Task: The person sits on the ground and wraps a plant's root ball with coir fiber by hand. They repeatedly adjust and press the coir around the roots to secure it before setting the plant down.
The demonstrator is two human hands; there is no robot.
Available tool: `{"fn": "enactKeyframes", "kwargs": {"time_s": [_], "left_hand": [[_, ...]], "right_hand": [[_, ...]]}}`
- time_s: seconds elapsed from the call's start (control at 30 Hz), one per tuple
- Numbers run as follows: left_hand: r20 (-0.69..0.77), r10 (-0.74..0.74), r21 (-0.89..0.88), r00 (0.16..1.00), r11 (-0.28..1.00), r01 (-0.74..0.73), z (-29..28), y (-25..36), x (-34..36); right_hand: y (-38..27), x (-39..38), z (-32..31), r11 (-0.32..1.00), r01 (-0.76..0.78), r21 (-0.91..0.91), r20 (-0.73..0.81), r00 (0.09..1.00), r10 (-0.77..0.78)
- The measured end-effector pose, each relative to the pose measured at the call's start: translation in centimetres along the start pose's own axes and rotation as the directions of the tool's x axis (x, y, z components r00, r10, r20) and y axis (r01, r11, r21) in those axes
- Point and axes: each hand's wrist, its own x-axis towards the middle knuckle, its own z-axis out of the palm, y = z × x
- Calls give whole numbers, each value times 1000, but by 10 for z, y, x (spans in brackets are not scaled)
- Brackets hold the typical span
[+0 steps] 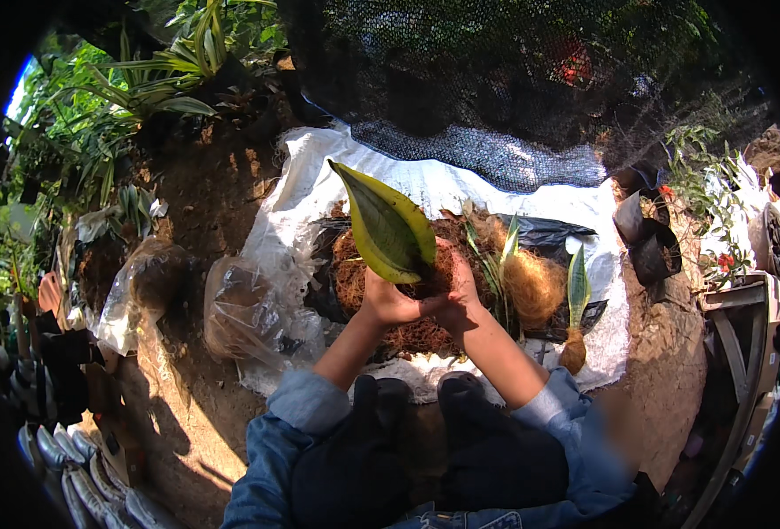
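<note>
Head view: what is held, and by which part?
A yellow-edged green plant, held at its brown lower end between left hand and right hand.

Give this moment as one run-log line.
left hand, right hand: holding broad-leaved plant at its base | beneath: brown fibre, white sheet | to left: clear plastic bag | to right: golden fibre clump

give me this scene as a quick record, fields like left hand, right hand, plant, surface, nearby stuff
left hand: cupped under the base of the plant, close to the other hand
right hand: at the right side of the plant's base
plant: one broad green leaf with yellow edges, tip pointing up and left
surface: white sheet on bare ground
below hands: loose brown fibre
right on sheet: tan fibre clump, small plant with a brown base
left edge: clear plastic bag
far side: dark net
</note>
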Motion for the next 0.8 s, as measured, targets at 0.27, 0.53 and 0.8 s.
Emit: {"fn": "enactKeyframes", "kwargs": {"time_s": [0.27,0.53,0.8], "left_hand": [[-7,-64,22,998,998,64,3,-4,-5],[63,-219,29,974,976,218,-2,-9,-13],[-163,-256,-88,953,966,244,-7,-7,-7]], "right_hand": [[2,0,-1,992,-62,110,97,994,51],[-2,-4,2,974,-109,199,65,993,98],[-18,-8,1,963,-251,92,219,949,227]]}}
